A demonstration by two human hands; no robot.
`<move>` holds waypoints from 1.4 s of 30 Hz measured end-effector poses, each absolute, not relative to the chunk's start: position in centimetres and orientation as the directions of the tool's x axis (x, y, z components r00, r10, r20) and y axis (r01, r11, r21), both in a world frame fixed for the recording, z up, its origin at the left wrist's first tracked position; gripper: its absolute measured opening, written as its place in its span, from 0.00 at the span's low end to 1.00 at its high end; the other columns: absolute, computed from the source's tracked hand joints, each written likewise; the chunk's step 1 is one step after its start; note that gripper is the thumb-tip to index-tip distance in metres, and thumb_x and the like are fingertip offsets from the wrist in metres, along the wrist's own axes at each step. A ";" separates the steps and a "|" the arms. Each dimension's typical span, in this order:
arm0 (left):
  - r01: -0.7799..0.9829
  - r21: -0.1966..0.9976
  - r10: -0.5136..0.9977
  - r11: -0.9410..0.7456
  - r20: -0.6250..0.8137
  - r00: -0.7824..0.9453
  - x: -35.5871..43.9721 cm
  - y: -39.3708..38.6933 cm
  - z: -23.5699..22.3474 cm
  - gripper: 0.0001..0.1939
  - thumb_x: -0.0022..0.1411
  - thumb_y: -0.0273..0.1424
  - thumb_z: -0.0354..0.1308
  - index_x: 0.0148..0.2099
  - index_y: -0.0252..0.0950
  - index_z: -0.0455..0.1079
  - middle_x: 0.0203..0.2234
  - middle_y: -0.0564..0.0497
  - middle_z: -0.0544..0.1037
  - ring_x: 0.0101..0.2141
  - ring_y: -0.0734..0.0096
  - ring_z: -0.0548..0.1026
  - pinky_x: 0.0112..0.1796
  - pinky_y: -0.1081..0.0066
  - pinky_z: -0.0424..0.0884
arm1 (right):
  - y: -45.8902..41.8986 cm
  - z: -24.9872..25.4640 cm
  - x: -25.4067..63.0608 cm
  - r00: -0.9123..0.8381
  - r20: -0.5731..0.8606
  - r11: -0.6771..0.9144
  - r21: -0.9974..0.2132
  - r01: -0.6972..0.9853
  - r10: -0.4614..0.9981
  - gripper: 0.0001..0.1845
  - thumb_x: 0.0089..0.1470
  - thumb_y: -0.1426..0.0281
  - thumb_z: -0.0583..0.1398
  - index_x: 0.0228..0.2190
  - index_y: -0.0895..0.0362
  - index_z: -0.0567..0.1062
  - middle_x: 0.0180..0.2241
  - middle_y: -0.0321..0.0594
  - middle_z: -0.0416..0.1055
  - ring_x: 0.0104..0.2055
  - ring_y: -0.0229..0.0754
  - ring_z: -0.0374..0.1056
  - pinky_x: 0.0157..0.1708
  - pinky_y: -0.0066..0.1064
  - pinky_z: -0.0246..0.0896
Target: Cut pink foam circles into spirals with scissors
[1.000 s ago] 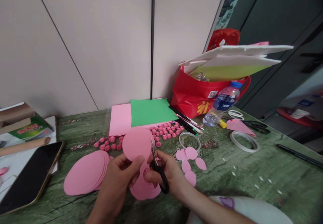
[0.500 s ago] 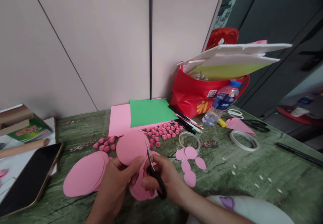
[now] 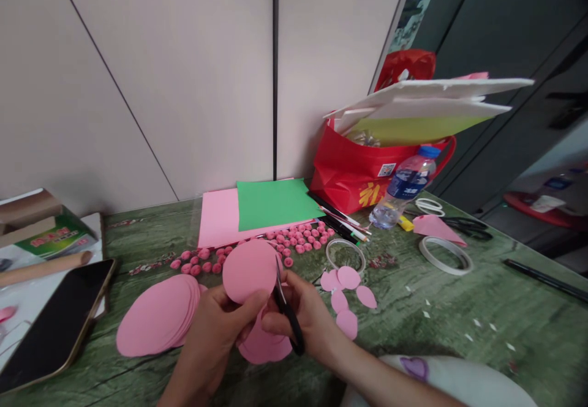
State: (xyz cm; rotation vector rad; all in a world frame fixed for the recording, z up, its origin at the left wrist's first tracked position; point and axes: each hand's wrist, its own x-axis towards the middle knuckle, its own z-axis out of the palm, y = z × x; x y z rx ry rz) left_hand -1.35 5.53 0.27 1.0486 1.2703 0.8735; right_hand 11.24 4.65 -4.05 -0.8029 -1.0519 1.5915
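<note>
A round piece of pink paper (image 3: 250, 269) is pinched between the thumb and fingers of my left hand (image 3: 225, 321). My right hand (image 3: 305, 309) grips black-handled scissors (image 3: 288, 318), their blades pointing up at the disc's right edge. Whether the blades are apart is hard to make out. Under my hands lie more pink paper rounds (image 3: 264, 346), partly hidden. To the left sits a fanned stack of large pink ovals (image 3: 154, 315). Several small pink petal shapes (image 3: 348, 323) lie to the right of my right hand.
Small pink rolled pieces (image 3: 301, 235) spread behind my hands, before green paper (image 3: 273, 205). A red bag (image 3: 342, 168) and water bottle (image 3: 407, 186) stand back right. Tape rolls (image 3: 445, 255) lie on the right, a phone (image 3: 57, 327) on the left.
Both hands have shifted slightly right with the disc and the scissors. The scissor blades now stand more upright against the disc's right edge.
</note>
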 end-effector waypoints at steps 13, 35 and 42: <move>0.040 0.953 0.945 0.299 -0.302 0.125 -1.5 5.5 0.1 0.13 0.41 0.36 0.60 0.19 0.31 0.64 0.10 0.59 0.58 0.14 0.83 0.51 0.16 0.79 0.46 | 4.8 -3.9 11.2 -0.261 -0.003 -0.103 -0.922 -0.373 0.965 0.26 0.25 0.63 0.68 0.27 0.57 0.61 0.15 0.25 0.56 0.17 0.28 0.47 0.16 0.21 0.43; -0.010 0.971 0.967 0.239 -0.237 0.087 -1.5 5.6 0.3 0.09 0.43 0.33 0.59 0.21 0.32 0.65 0.08 0.60 0.60 0.13 0.83 0.54 0.15 0.79 0.51 | 4.6 -3.8 11.3 -0.248 -0.095 -0.179 -0.923 -0.340 0.964 0.24 0.26 0.62 0.67 0.24 0.58 0.62 0.13 0.29 0.64 0.11 0.29 0.56 0.10 0.19 0.50; -0.073 0.965 0.958 0.251 -0.237 0.162 -1.3 5.5 0.4 0.14 0.48 0.36 0.56 0.18 0.32 0.63 0.08 0.57 0.63 0.12 0.81 0.57 0.15 0.78 0.54 | 4.5 -4.1 11.1 -0.291 -0.051 -0.158 -0.921 -0.357 0.955 0.24 0.27 0.61 0.67 0.25 0.59 0.62 0.13 0.30 0.64 0.11 0.29 0.57 0.10 0.19 0.52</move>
